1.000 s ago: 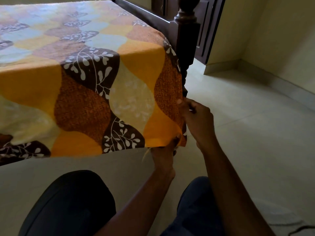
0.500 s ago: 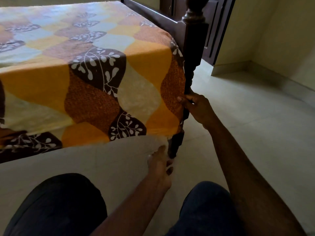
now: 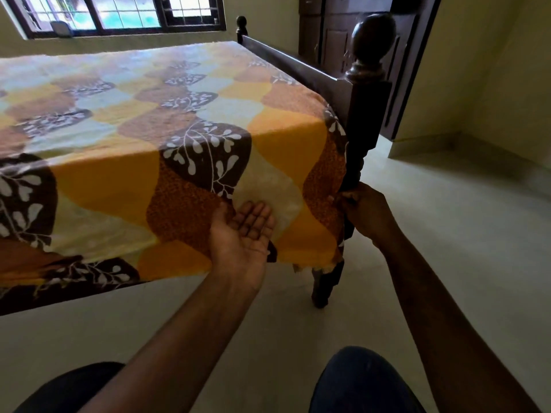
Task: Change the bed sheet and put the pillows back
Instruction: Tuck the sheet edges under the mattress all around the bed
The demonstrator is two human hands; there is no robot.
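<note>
Your left hand [image 3: 240, 234] has left the lower hem and now lies palm up, fingers straight and released, against the hanging side of the patterned bed sheet [image 3: 179, 120], which covers the mattress from 9 to 1 o'clock. Your right hand [image 3: 368, 216], at 3 o'clock from the left one, still grasps the sheet's corner edge beside the dark bed post [image 3: 365, 120]. I judge this corner is almost finished; no pillows are in view.
</note>
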